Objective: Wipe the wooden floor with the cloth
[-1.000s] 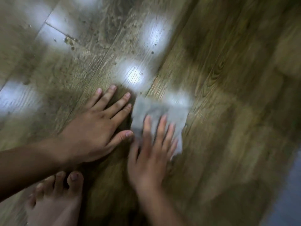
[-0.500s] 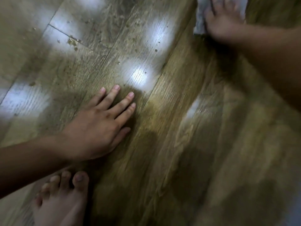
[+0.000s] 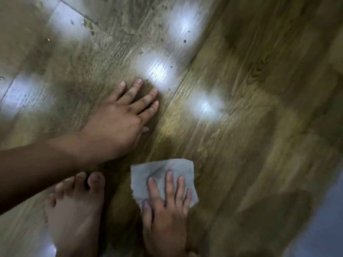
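The pale grey, roughly square cloth (image 3: 148, 177) lies flat on the brown wood-grain plank floor (image 3: 250, 112), near you and a little left of the middle of the view, with its edges ragged on the left side. Your right hand (image 3: 165, 216) presses down on it, fingers (image 3: 168, 184) straight and slightly spread across its near-right half, palm at its near edge; nothing is curled round the fabric. Just left of the cloth, apart from it, your bare foot (image 3: 74, 210) stands on the planks with its toes pointing away from you. Beyond the foot and the cloth, your left hand (image 3: 115, 125) rests flat on the floor, relaxed and holding nothing, fingers stretched towards the far right, the forearm coming in from the left edge. Bright white patches of reflected light (image 3: 157, 73) sit on the planks just past those fingertips and further left and right. Small dark specks of dirt (image 3: 89, 25) are scattered over the far-left boards. A blurred pale blue-grey surface (image 3: 324, 229) shows at the near-right corner; you cannot tell what it is.
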The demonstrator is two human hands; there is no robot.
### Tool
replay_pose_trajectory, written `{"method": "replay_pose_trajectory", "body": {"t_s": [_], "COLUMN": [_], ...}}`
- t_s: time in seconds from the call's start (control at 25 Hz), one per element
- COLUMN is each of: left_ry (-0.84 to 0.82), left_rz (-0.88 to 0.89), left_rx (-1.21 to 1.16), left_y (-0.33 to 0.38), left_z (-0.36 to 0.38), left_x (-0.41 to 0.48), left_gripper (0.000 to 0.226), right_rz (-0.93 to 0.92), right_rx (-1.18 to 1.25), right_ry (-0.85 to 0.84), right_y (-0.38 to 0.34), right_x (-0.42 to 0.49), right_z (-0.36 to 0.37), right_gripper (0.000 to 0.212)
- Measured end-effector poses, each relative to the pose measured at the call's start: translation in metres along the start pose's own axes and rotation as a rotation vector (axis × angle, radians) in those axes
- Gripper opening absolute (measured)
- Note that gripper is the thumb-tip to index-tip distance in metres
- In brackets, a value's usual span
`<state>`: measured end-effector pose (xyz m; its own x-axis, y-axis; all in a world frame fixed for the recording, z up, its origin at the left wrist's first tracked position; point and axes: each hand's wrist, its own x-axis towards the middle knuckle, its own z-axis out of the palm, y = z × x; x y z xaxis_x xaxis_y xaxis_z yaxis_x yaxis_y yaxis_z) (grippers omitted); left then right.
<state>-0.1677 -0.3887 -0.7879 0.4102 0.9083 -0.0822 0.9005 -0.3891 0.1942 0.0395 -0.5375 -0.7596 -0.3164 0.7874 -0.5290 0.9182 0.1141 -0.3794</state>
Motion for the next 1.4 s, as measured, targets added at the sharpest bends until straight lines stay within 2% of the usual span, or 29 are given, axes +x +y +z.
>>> {"method": "replay_pose_trajectory", "body": {"t_s": [0.04,0.12,0.2,0.24,0.32,0.4,0.48,0.56,0.6,0.68,0.76,0.8,0.84,0.92,1.04,1.12,1.16,1.2,1.28,1.32,1.36,1.4], "left_ry": [0.001,-0.022,-0.031,-0.030,-0.027,-0.029,0.004,0.141,0.211,0.252,0.263,0.281,0.289,0.233,0.194,0.115,0.041,0.022,-0.021,-0.073,-0.097,-0.169], "left_rz": [-0.006,-0.012,-0.014,-0.017,-0.007,0.000,-0.095,-0.270,-0.318,-0.328,-0.338,-0.334,-0.340,-0.323,-0.122,-0.049,-0.086,-0.138,-0.177,-0.168,-0.182,-0.197], "left_rx": [-0.006,-0.020,-0.017,-0.007,0.011,-0.037,-0.212,-0.389,-0.373,-0.263,-0.192,-0.141,-0.110,-0.144,-0.203,-0.151,-0.048,0.005,-0.158,-0.203,-0.161,-0.118], "left_y": [0.002,0.002,0.002,0.003,0.003,0.005,-0.001,-0.022,-0.036,-0.065,-0.078,-0.076,-0.071,-0.076,-0.075,-0.067,-0.056,-0.049,-0.058,-0.067,-0.073,-0.083], "left_z": [0.000,0.000,-0.001,-0.002,-0.004,-0.005,-0.018,-0.039,-0.049,-0.064,-0.072,-0.071,-0.068,-0.063,-0.055,-0.046,-0.042,-0.040,-0.048,-0.051,-0.053,-0.058], "left_x": [0.000,0.002,0.002,0.003,0.003,0.004,0.008,0.017,0.021,0.024,0.019,0.011,0.000,-0.019,-0.056,-0.082,-0.093,-0.099,-0.079,-0.066,-0.054,-0.039], "left_gripper": [0.063,0.063,0.060,0.059,0.061,0.064,0.057,0.044,0.037,0.029,0.026,0.026,0.027,0.035,0.035,0.040,0.048,0.056,0.064,0.069,0.080,0.097], "right_rz": [-0.060,-0.133,-0.031,0.036,0.098,0.122,0.157,0.142,0.075,-0.103,-0.349,-0.464,-0.555,-0.646,-0.485,-0.299,-0.182,-0.090,-0.039,-0.102,-0.245,-0.400], "right_rx": [0.015,-0.142,-0.276,-0.256,-0.204,-0.088,-0.029,-0.079,-0.099,-0.145,-0.150,-0.123,-0.143,-0.285,-0.315,-0.282,-0.189,-0.106,-0.032,-0.102,-0.180,-0.268], "right_ry": [0.006,0.166,0.419,0.475,0.357,0.220,0.301,0.443,0.458,0.360,0.136,0.014,-0.028,0.028,0.233,0.255,0.239,0.245,0.338,0.399,0.434,0.401], "right_y": [0.016,0.042,0.070,0.091,0.122,0.121,0.098,0.067,0.048,-0.009,-0.053,-0.060,-0.060,-0.037,0.009,0.013,0.008,-0.003,-0.032,-0.040,-0.046,-0.050], "right_x": [0.035,0.135,0.232,0.276,0.363,0.392,0.371,0.314,0.268,0.152,0.075,0.071,0.089,0.175,0.316,0.392,0.413,0.418,0.382,0.345,0.295,0.235], "right_z": [-0.014,-0.073,-0.151,-0.192,-0.271,-0.313,-0.290,-0.215,-0.165,-0.069,-0.025,-0.019,-0.022,-0.078,-0.189,-0.259,-0.273,-0.271,-0.234,-0.195,-0.149,-0.107], "right_gripper": [0.071,0.066,0.064,0.062,0.060,0.065,0.063,0.057,0.058,0.061,0.050,0.045,0.046,0.054,0.064,0.059,0.053,0.047,0.046,0.054,0.063,0.067]}}
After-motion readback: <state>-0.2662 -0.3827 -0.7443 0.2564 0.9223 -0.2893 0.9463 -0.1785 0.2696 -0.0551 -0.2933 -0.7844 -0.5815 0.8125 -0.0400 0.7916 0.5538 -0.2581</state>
